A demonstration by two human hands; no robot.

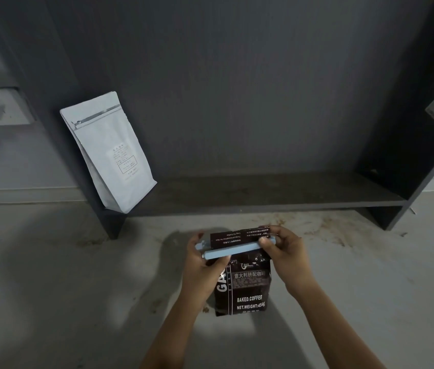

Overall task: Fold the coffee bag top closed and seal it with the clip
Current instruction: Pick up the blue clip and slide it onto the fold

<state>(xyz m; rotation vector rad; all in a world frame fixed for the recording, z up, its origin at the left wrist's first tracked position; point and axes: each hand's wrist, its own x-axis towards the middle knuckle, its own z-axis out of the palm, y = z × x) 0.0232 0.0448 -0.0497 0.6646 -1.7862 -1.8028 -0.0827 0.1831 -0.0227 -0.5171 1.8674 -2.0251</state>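
The dark coffee bag (245, 286) stands on the floor with its top already folded over, and the pale blue clip (234, 252) lies across the fold. The left hand (205, 265) grips the clip's left end and the right hand (282, 251) pinches its right end together with the fold. The clip looks not fully snapped shut, so pressing it closed seems to be what remains.
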